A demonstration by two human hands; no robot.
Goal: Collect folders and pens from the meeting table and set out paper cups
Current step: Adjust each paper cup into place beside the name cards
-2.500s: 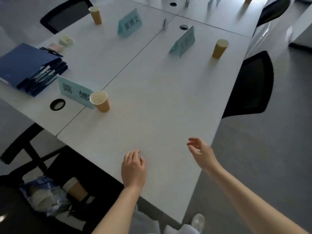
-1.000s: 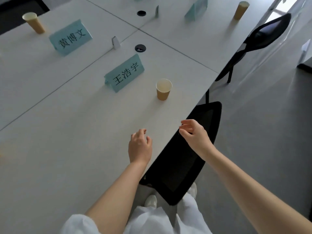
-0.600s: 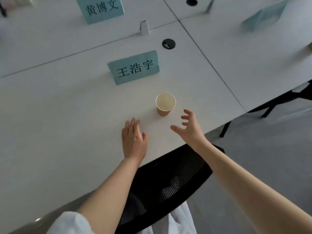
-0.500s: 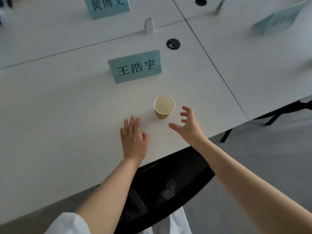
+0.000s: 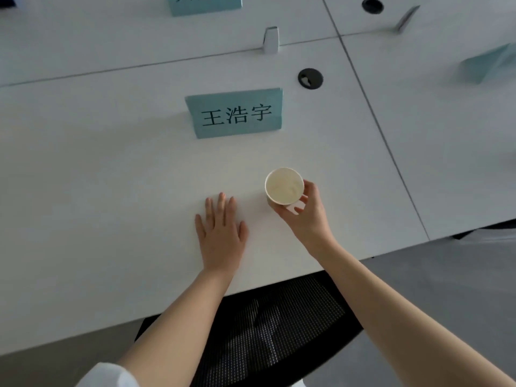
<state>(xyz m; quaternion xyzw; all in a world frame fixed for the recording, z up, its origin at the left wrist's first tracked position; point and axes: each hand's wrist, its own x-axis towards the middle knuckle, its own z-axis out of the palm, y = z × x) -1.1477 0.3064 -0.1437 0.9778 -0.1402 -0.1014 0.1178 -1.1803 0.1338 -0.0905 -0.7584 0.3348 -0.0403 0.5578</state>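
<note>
My right hand (image 5: 308,216) has its grip closed around the tan paper cup with a pale inside (image 5: 284,186), thumb on the near wall, fingers curled on the right side. The cup stands upright on the white laminate worktop (image 5: 111,177), near the front edge, on my side of the teal folded name card with black characters (image 5: 236,114) and a little to its right. I cannot tell whether the base is touching the surface or just off it. The cup looks empty.

My left hand (image 5: 220,233) lies flat on the worktop just beside the cup, fingers straight, holding nothing.

Progress, as I judge it: this seat has its card and its cup, so the setting-out here is nearly done; what remains is fixing the cup's spot and letting go. No folders and no pens show on the part of the worktop in view, so collection looks finished for this stretch. I cannot speak for the rest of the table.

Other notes: a black round cable grommet (image 5: 310,78) sits beyond the card, a small white upright clip (image 5: 271,39) on the seam behind it. A second teal card (image 5: 205,4) is cut off at the top edge, a third (image 5: 488,65) blurred at the far right. A black mesh chair (image 5: 265,331) is tucked under the front edge below my arms.
</note>
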